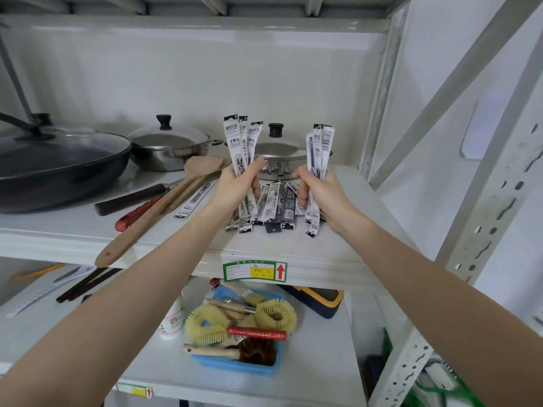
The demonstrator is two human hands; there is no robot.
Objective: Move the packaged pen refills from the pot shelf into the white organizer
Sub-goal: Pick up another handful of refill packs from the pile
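Far left of the pot shelf (73, 230): a dark wok (58, 163) under a glass lid, then a steel pot (170, 151), then wooden spatulas (164, 207) lying handle-out. One stray refill packet (194, 200) lay flat just beside the spatulas.

Left hand (238, 186) was closed around a fan of packets (239, 142), gripped near their lower third, tops standing upright. Between the hands a loose pile of refills (270, 205) remained on the shelf, in front of a second lidded pot (279, 160). Right hand (318, 192) was closed on another bundle (320, 148), also upright, tails hanging below the fist.

The white organizer was not in view.

Handling estimate: packets look light, thin and glossy, stiffened only by the refill inside; likely to slip past one another in a bundle. Gripping mid-length with the whole fist seems safest; end holds would let them splay. The flat stray probably needs a fingernail under one edge.

Lower shelf held a blue tray (235, 368) of brushes.
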